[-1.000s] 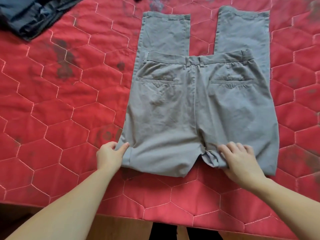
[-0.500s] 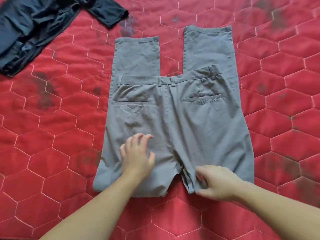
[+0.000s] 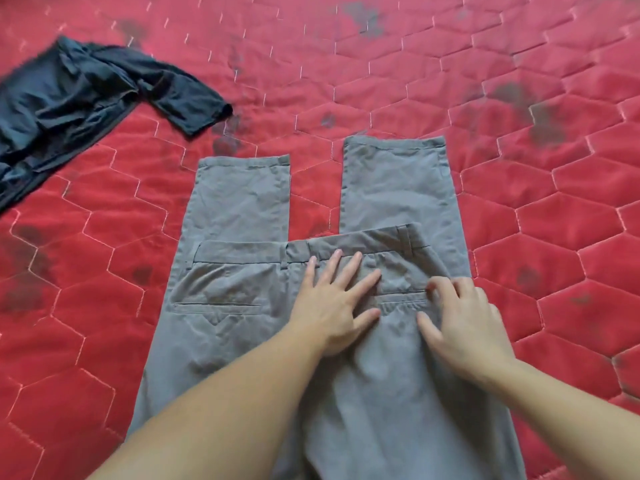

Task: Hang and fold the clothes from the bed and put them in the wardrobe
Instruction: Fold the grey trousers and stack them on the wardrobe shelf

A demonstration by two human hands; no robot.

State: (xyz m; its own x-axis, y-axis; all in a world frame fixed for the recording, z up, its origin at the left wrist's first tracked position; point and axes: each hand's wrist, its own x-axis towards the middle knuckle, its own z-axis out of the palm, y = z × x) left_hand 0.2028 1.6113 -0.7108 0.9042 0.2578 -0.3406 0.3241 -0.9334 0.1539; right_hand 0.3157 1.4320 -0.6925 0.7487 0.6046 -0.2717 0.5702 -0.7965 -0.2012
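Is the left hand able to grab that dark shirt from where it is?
Probably yes, with a stretch. The left hand lies flat on the grey trousers, and only bare red quilt lies between it and the dark shirt, farther up on that side.

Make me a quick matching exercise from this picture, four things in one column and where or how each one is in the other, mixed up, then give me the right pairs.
Things:
1. grey trousers
2. dark garment
3. left hand
4. right hand

States:
A. crumpled at the far left
B. flat, fingers spread, below the waistband
C. folded over, leg cuffs pointing away
D. fingers curled by the right back pocket

Pairs: 1-C, 2-A, 3-B, 4-D
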